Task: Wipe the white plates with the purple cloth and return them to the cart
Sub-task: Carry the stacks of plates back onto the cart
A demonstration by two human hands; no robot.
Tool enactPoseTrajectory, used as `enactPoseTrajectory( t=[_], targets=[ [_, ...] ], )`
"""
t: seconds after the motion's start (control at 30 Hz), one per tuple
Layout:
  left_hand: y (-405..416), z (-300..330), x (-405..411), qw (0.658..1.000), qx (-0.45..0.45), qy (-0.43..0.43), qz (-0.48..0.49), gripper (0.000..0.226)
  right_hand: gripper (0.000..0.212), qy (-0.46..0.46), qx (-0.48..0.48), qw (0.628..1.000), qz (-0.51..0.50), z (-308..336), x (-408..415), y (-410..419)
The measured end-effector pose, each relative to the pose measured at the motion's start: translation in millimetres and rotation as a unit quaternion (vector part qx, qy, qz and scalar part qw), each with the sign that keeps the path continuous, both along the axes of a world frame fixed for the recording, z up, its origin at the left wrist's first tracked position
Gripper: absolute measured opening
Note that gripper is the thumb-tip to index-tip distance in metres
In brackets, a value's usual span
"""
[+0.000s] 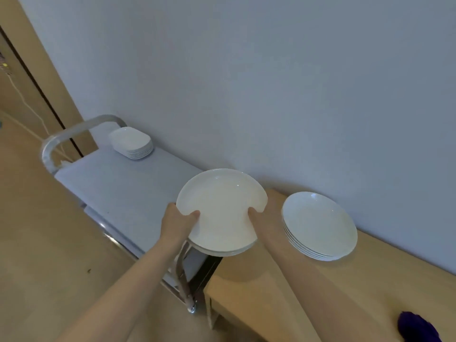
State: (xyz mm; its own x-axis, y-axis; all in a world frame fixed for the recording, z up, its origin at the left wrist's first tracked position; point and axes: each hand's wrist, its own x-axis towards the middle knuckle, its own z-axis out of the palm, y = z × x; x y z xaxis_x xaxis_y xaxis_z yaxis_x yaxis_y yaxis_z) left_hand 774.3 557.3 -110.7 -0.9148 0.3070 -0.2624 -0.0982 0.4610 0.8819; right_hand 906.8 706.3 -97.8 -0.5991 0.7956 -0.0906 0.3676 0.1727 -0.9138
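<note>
A small stack of round white plates (222, 208) hangs in the air over the gap between the cart and the table. My left hand (176, 222) grips its left rim, thumb on top. My right hand (264, 218) grips the right rim the same way. A second stack of round white plates (319, 225) rests on the wooden table (271, 292) to the right. The purple cloth (417, 328) lies at the table's near right corner, partly cut off. A stack of squarish white plates (132, 143) sits at the far end of the cart (118, 188).
The cart has a curved metal handle (74, 134) at its far end and stands along a pale wall (271, 82). A wooden door frame (37, 77) rises at the left. Wooden floor (49, 255) lies left of the cart.
</note>
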Motion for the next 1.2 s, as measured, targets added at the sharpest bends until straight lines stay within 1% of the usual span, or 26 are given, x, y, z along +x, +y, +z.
enactPoseTrajectory(
  t=[0.1,0.3,0.47,0.63,0.9,1.1,1.2],
  targets=[
    [-34.4,1.0,-32.8,1.0,0.004,-0.002,0.022,0.049,0.041,0.004,0.01,1.0,0.024,-0.8,-38.9,-27.9],
    [-102.9,5.2,-105.6,0.999,-0.023,0.008,0.039,0.052,0.041,0.011,-0.025,0.999,0.028,-8.1,-115.8,-96.0],
    [-154.6,4.9,-159.9,0.999,-0.014,0.003,0.029,0.05,0.043,0.014,-0.047,0.998,0.034,-12.9,-173.1,-146.4],
    [-187.4,-2.0,-194.9,0.999,0.015,-0.011,0.048,0.05,0.042,0.01,-0.061,0.997,0.037,-18.4,-212.9,-176.9],
    [-185.0,-30.7,-249.6,0.998,-0.012,-0.025,0.059,0.052,0.039,-0.003,-0.087,0.995,0.041,-45.2,-269.4,-172.6],
    [-148.8,-54.8,-297.7,0.996,-0.038,-0.06,0.055,0.049,0.039,-0.004,-0.109,0.994,0.013,-70.7,-313.3,-143.5],
    [-128.7,-62.2,-316.5,0.994,-0.07,-0.07,0.045,0.041,0.041,-0.008,-0.118,0.993,-0.011,-78.2,-330.9,-127.2]
  ],
)
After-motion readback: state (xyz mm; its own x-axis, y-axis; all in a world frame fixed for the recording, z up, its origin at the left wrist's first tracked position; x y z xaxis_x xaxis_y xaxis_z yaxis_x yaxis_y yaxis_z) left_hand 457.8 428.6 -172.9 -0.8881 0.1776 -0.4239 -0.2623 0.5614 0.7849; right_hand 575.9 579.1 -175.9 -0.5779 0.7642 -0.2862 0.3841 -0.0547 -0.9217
